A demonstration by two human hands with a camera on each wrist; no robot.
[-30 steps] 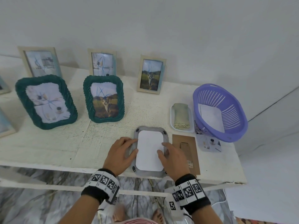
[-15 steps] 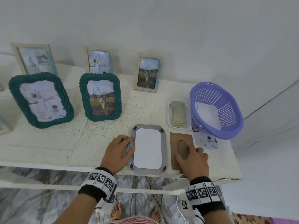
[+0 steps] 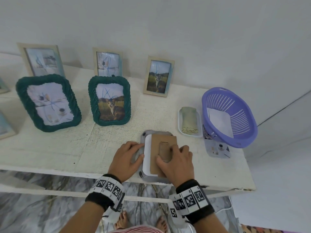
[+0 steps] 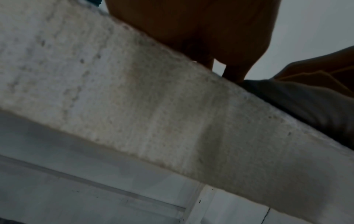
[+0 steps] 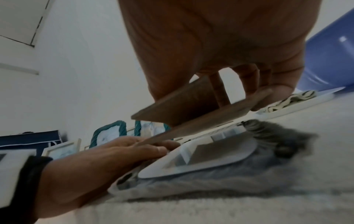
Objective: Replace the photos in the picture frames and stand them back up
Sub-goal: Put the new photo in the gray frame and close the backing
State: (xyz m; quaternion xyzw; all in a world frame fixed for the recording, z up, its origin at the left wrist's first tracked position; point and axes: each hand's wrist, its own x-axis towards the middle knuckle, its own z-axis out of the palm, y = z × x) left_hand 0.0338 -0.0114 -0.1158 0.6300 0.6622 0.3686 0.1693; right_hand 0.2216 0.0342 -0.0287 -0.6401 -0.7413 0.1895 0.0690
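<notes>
— While the right hand (image 3: 176, 159) carries the brown cardboard backing board (image 3: 164, 153) by its fold-out stand, fingers curled round it, where does that board sit against the frame?

— Over the grey fuzzy picture frame (image 3: 155, 178), which lies face down at the near edge of the white table (image 3: 67, 145), right between the two hands. A white rounded photo sheet (image 3: 146, 155) is in the frame's opening. The board hangs shifted to the right, so a strip of white shows along its left side. The right wrist view shows it tilted, its left edge low and not yet seated.

— Long axes?

— Both run away from the person, roughly parallel, so I judge that a short slide leftward and then down is needed, not a turn.

— And the left hand (image 3: 127, 159)?

— Flat on the frame's left border, fingers relaxed, fingertips beside the sheet's edge, steadying it. It holds nothing.

— Which hand is nearer the job?

— The right; it has the board already.
</notes>
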